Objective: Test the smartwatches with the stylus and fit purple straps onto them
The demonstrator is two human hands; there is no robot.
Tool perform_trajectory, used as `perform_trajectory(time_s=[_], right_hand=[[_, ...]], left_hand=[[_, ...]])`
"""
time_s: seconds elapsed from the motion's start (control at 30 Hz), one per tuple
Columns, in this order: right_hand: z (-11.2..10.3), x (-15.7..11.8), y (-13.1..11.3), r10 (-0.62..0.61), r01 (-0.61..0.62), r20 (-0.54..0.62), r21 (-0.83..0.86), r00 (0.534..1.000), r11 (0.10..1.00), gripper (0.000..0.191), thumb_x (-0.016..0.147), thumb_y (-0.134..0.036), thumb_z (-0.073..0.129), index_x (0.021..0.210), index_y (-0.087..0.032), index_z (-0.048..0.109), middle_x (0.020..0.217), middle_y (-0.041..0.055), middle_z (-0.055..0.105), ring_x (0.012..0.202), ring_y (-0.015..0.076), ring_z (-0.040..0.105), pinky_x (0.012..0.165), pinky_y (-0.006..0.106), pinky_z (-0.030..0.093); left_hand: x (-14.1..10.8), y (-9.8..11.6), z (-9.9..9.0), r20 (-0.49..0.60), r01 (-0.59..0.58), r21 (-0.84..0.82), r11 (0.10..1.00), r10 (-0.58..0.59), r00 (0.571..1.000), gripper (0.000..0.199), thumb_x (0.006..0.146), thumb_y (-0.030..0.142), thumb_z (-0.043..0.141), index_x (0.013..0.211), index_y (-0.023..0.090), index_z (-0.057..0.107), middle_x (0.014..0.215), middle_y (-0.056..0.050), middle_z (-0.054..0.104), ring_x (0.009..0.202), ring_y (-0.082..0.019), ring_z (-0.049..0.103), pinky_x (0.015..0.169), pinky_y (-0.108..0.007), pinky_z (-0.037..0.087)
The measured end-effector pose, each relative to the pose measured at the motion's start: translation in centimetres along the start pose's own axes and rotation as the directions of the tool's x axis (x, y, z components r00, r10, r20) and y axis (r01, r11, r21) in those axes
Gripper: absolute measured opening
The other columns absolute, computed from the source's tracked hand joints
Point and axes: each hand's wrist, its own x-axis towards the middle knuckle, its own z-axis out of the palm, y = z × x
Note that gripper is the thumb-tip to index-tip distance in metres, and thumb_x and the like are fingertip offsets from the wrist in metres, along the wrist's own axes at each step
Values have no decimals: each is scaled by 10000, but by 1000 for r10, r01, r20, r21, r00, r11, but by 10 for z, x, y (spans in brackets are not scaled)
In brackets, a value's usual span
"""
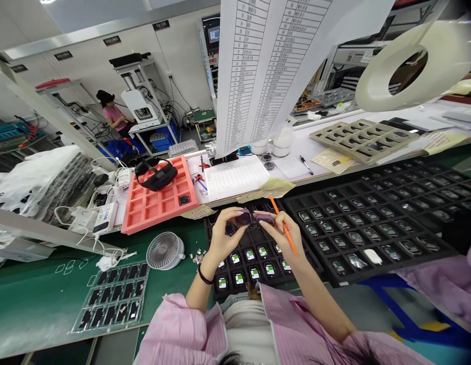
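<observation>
My left hand (224, 238) is closed, its thumb and fingers pinching a small dark watch case (243, 218) with a purple sheen. Just beside it, my right hand (286, 237) grips a flat purple-tinted piece (264, 218) at its fingertips; its exact kind is unclear. A thin orange stick (284, 225) is also tucked in the right hand, slanting across the fingers. Both hands are above a black foam tray (315, 268) where several square watch modules (254, 272) with green-and-white screens sit in pockets.
More black trays (364, 223) of watch modules extend right. A pink tray (159, 197) carries a black headset strap (156, 173). A small fan (166, 250) and clear blister tray (111, 296) are left. Printed sheets (265, 71) hang ahead. Another person (113, 115) sits far back.
</observation>
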Motion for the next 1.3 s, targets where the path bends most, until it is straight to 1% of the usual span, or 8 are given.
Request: perform_trajectory(time_s=[0.1,0.23,0.43,0.57,0.73,0.87,1.07,1.3], right_hand=[[-13,13,44,18,-27,-39,-238,999,971,408,794,-400,635,658,-246,283,763,9,611,791,181,642,727,298,465],[-30,19,124,178,-146,-4,-588,984,796,344,785,-427,542,624,-252,292,510,-97,337,483,110,390,562,249,368],[-35,4,193,291,-201,29,-656,956,728,256,724,-309,510,608,-262,286,468,-95,329,464,125,365,533,258,346],[-42,-1,202,294,-190,30,-700,955,688,231,702,-239,483,634,-268,265,545,-55,393,543,158,432,602,292,387],[-43,-10,195,252,-140,42,-738,967,660,177,786,-244,424,696,-259,272,792,50,510,797,216,509,761,347,401],[-15,-31,194,346,-97,195,-735,918,671,200,830,-279,460,681,-249,330,706,4,521,681,179,529,693,296,424],[33,-59,203,505,-103,297,-776,811,622,80,820,-117,490,837,-192,513,805,76,642,797,205,620,743,295,433],[50,-62,209,581,-166,279,-786,764,596,148,862,-111,452,948,-152,566,943,149,681,956,250,629,830,330,419]], left_hand=[[-11,-42,12,85,232,53,971,-236,968,384,806,184,639,1161,185,492,1092,-79,605,919,-162,614,791,-312,511],[-56,-108,35,262,456,170,874,-486,834,412,719,102,668,1097,156,515,1055,-69,615,872,-157,607,775,-299,502],[-118,-148,64,318,407,480,777,-586,745,405,683,166,734,1050,187,563,1214,-79,573,1230,-257,454,1029,-440,353],[-128,-155,64,328,370,529,764,-585,742,356,735,242,725,1055,204,573,1361,-72,474,1358,-256,312,1112,-454,234],[-134,-149,39,257,389,621,681,-646,719,240,791,237,670,1012,204,583,1223,-63,552,1214,-222,457,1022,-394,328],[-145,-131,10,220,398,743,539,-757,616,79,817,204,602,894,189,597,1029,-44,605,1059,-218,541,929,-370,376],[-168,-108,-17,205,364,850,380,-877,435,368,732,184,625,1094,184,560,1171,-97,568,1145,-270,496,942,-400,370],[-170,-111,-11,225,305,871,385,-865,449,388,688,191,667,1056,166,549,1148,-106,565,1121,-283,501,932,-413,377]])
